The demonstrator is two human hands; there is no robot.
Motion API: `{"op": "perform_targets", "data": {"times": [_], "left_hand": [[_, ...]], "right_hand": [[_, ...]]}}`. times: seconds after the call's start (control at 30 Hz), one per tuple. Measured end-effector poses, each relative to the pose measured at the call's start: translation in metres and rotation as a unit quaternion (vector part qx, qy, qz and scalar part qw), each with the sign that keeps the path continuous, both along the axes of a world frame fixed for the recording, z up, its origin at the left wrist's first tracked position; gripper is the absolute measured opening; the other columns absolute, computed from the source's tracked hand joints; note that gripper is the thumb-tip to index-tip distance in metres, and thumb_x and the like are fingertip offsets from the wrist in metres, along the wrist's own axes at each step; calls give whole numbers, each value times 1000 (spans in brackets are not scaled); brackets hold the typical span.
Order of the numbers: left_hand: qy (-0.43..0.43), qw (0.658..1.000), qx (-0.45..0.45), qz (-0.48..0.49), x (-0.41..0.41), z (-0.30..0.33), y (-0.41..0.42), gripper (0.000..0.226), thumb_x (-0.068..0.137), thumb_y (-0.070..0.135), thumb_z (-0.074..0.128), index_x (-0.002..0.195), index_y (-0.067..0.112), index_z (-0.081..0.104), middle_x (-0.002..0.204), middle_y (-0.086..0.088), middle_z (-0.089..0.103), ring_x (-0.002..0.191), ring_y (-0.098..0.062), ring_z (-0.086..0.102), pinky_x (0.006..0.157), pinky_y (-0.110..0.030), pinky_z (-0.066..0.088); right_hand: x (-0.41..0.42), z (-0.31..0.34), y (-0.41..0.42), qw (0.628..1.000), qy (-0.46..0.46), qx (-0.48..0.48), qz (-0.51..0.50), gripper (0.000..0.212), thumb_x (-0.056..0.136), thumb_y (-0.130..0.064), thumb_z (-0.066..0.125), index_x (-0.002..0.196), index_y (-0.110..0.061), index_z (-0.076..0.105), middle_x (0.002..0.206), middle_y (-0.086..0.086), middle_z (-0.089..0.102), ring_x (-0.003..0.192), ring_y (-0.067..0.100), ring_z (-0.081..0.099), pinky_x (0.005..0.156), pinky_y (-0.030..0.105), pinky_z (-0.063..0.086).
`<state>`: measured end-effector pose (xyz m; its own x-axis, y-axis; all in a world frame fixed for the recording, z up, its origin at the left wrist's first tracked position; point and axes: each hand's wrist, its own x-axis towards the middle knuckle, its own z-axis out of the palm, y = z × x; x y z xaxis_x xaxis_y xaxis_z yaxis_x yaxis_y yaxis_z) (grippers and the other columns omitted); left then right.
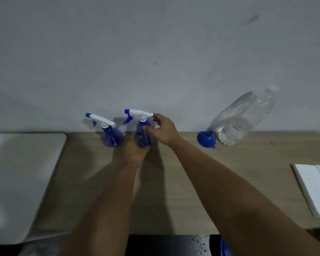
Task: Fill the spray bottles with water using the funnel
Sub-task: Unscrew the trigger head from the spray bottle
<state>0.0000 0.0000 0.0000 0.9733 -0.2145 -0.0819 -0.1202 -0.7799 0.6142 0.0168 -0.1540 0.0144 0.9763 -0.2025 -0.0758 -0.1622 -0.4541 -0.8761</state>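
Spray bottles, two blue ones with white trigger heads, stand at the table's (pixel 183 182) far edge by the wall. Left hand (pixel 135 150) grasps the right-hand bottle's (pixel 142 137) base; right hand (pixel 164 130) pinches its collar. Other bottle (pixel 111 137) stands just left. Blue funnel (pixel 206 139) and clear water bottle (pixel 242 119) sit well right

2 spray bottles (pixel 112 134) side by side at table (pixel 183 191) rear; funnel (pixel 206 139) & water bottle (pixel 242 119) to right.

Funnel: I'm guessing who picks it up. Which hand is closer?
Right. The right hand is nearer the funnel, though apart; the left hand is farther.
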Motion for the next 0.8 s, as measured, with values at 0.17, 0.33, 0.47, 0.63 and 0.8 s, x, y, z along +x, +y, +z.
{"op": "perform_targets", "data": {"times": [0.17, 0.33, 0.47, 0.63, 0.8], "left_hand": [[-6, 998, -33, -58, 35, -35, 2, 41, 95, 24, 59, 135, 21, 51, 131, -2, 63, 121, -20, 61, 106, -43, 51], [36, 996, -76, 13, 12, -12, -16, 35, 88, 33, 65, 120, 22, 55, 105, 14, 61, 92, -9, 61, 71, -7, 47], [96, 983, -157, 11, -30, -3, -43, 44, 85, 23, 76, 123, 21, 56, 107, 11, 67, 93, -15, 67, 72, -12, 52], [124, 977, -173, -31, -97, 0, -83, 60, 73, 37, 83, 126, 40, 54, 110, 17, 71, 98, -9, 68, 82, -34, 55], [139, 970, -183, -74, -167, -6, -120, 59, 75, 24, 85, 127, 27, 57, 111, 12, 67, 96, -9, 63, 73, -17, 46]], "right_hand": [[11, -13, 7, 997, -40, 68, 12, 41, 85, -15, 86, 124, -13, 74, 107, -3, 74, 99, 15, 70, 89, 25, 56], [-13, -11, 0, 995, -55, 79, 8, 28, 89, -16, 83, 116, -15, 76, 107, 0, 77, 97, 14, 70, 84, 22, 54], [-60, 1, -25, 993, -64, 95, -10, 15, 90, -12, 81, 104, -13, 76, 99, 3, 78, 89, 9, 69, 82, 29, 55], [-140, 9, -76, 994, -42, 84, -48, 28, 89, -17, 84, 115, -14, 76, 104, -4, 79, 101, 11, 74, 94, 35, 59], [-216, -1, -120, 995, -32, 64, -65, 35, 85, -11, 84, 118, -18, 75, 106, -5, 79, 101, 11, 74, 94, 39, 60]]}}
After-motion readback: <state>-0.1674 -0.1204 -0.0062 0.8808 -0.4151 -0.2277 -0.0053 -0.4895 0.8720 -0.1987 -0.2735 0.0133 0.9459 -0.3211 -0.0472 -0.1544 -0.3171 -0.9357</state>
